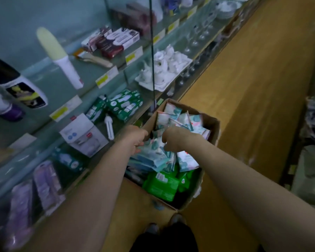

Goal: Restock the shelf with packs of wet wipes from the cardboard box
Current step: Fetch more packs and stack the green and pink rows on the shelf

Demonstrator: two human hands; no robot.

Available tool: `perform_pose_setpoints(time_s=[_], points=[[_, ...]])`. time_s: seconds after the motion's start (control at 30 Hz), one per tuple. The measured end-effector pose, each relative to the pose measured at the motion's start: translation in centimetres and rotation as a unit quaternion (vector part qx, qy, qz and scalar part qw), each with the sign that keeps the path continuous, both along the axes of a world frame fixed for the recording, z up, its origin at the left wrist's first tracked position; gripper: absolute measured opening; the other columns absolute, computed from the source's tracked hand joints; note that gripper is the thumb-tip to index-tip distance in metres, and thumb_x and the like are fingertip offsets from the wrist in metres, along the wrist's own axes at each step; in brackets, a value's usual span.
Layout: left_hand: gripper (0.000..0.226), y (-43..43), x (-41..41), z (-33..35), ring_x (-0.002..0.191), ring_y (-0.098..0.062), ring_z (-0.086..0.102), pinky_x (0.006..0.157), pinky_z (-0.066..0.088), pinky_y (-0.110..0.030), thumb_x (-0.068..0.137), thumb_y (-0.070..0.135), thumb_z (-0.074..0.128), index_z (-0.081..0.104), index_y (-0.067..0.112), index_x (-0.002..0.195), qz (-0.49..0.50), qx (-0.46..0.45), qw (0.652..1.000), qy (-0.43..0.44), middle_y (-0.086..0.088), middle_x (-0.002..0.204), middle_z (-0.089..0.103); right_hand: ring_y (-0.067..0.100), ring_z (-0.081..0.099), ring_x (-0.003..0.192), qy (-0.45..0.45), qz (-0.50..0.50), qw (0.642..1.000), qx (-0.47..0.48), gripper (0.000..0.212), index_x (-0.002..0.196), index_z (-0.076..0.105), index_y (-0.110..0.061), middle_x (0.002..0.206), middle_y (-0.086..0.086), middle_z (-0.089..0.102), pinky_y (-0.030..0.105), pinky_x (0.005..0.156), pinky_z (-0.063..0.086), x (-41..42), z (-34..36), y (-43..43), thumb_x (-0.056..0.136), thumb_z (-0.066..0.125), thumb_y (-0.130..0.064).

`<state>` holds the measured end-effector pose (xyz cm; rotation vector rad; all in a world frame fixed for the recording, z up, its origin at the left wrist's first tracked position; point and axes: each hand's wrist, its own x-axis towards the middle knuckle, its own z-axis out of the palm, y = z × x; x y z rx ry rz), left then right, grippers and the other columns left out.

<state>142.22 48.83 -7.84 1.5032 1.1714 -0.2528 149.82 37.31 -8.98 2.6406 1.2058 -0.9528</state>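
Motion blur softens everything, and the print on the goods is unreadable; an open cardboard box (214, 130) sits on the wooden floor (253, 91) at centre frame, its 6 o'clock corner near the person's shoes (176, 220), its 8 o'clock wall partly hidden behind the left forearm; pale teal packs of wet wipes (153, 157) lie heaped inside, with green packs (162, 185) toward 6 o'clock; the left grip (136, 139) clenches round the edge of a teal bundle; the right grip (173, 140) curls down among the packs, fingertips buried, so I cannot tell whether it holds one; the glass shelf (91, 73) runs from 7 to 1 o'clock, its front edge just beside the box; open floor stretches from 1 to 4 o'clock.
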Motion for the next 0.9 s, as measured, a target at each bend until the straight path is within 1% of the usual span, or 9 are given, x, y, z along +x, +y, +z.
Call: perform_pose_setpoints(time_s=[0.07, 0.2, 0.33, 0.4, 0.47, 0.63, 0.73, 0.83, 0.9], points=[[0.039, 0.9, -0.5, -1.9, 0.087, -0.020, 0.055, 0.077, 0.049, -0.037, 0.095, 0.011, 0.053, 0.048, 0.007, 0.134, 0.025, -0.012, 0.999, 0.021, -0.010, 0.100, 0.055, 0.028, 0.052, 0.119, 0.031, 0.014, 0.999, -0.010, 0.038, 0.129, 0.054, -0.011, 0.134, 0.010, 0.052, 0.034, 0.092, 0.045, -0.1, -2.3, 1.1, 0.094, 0.054, -0.027], [0.034, 1.8, -1.6, -5.4, 0.077, -0.017, 0.055, 0.073, 0.049, -0.037, 0.094, 0.013, 0.055, 0.052, 0.008, 0.127, 0.076, -0.024, 0.996, 0.044, -0.008, 0.089, 0.055, 0.028, 0.048, 0.125, 0.067, 0.025, 0.997, -0.010, 0.047, 0.135, 0.047, -0.011, 0.138, 0.011, 0.048, 0.037, 0.101, 0.043, -0.8, -6.0, 2.8, 0.094, 0.052, -0.034], [0.031, 1.8, -2.7, -8.2, 0.089, -0.022, 0.058, 0.069, 0.048, -0.035, 0.095, 0.017, 0.055, 0.055, 0.011, 0.125, 0.105, -0.069, 0.991, 0.053, -0.010, 0.104, 0.060, 0.030, 0.047, 0.124, 0.119, 0.016, 0.992, -0.028, 0.059, 0.139, 0.042, -0.012, 0.140, 0.013, 0.045, 0.037, 0.097, 0.044, -2.1, -8.7, 4.5, 0.093, 0.050, -0.047], [0.030, 1.9, -3.0, -9.3, 0.088, -0.023, 0.059, 0.066, 0.048, -0.035, 0.094, 0.017, 0.056, 0.056, 0.012, 0.124, 0.126, -0.082, 0.987, 0.055, -0.009, 0.100, 0.060, 0.033, 0.044, 0.126, 0.134, 0.006, 0.990, -0.040, 0.061, 0.139, 0.039, -0.014, 0.140, 0.015, 0.042, 0.039, 0.097, 0.041, -2.5, -9.9, 4.9, 0.092, 0.049, -0.051], [0.026, 1.9, -3.2, -10.1, 0.088, -0.022, 0.060, 0.065, 0.048, -0.035, 0.094, 0.017, 0.057, 0.057, 0.013, 0.120, 0.143, -0.092, 0.984, 0.054, -0.007, 0.094, 0.059, 0.035, 0.042, 0.125, 0.129, -0.004, 0.991, -0.039, 0.061, 0.140, 0.036, -0.015, 0.139, 0.017, 0.040, 0.040, 0.097, 0.040, -2.6, -10.8, 4.9, 0.092, 0.050, -0.050], [0.018, 1.5, -3.3, -11.0, 0.080, -0.018, 0.060, 0.060, 0.045, -0.030, 0.095, 0.020, 0.054, 0.057, 0.015, 0.112, 0.141, -0.114, 0.982, 0.050, -0.008, 0.106, 0.063, 0.036, 0.046, 0.121, 0.121, -0.018, 0.992, -0.032, 0.065, 0.138, 0.034, -0.011, 0.133, 0.017, 0.045, 0.040, 0.093, 0.043, -2.2, -11.6, 5.0, 0.088, 0.059, -0.043], [0.012, 1.4, -3.0, -10.9, 0.077, -0.016, 0.061, 0.062, 0.046, -0.031, 0.096, 0.019, 0.053, 0.056, 0.016, 0.107, 0.134, -0.122, 0.983, 0.038, -0.006, 0.095, 0.064, 0.030, 0.051, 0.118, 0.145, -0.022, 0.989, -0.038, 0.072, 0.141, 0.033, -0.010, 0.133, 0.013, 0.050, 0.035, 0.091, 0.047, -1.2, -10.8, 5.0, 0.084, 0.065, -0.038], [0.015, 1.3, -2.6, -10.6, 0.075, -0.015, 0.061, 0.064, 0.049, -0.032, 0.096, 0.021, 0.054, 0.055, 0.018, 0.110, 0.126, -0.132, 0.983, 0.020, -0.003, 0.087, 0.063, 0.027, 0.053, 0.116, 0.188, -0.067, 0.979, -0.037, 0.064, 0.139, 0.041, -0.011, 0.133, 0.010, 0.051, 0.033, 0.092, 0.047, -0.1, -9.7, 3.9, 0.087, 0.059, -0.044], [0.018, 1.3, -2.2, -10.4, 0.073, -0.014, 0.060, 0.062, 0.049, -0.030, 0.094, 0.020, 0.058, 0.053, 0.019, 0.111, 0.135, -0.132, 0.982, 0.001, -0.002, 0.085, 0.062, 0.026, 0.058, 0.101, 0.228, -0.115, 0.967, 0.000, 0.046, 0.125, 0.055, -0.009, 0.119, 0.011, 0.057, 0.030, 0.078, 0.048, 0.8, -9.0, 2.9, 0.091, 0.054, -0.041]])
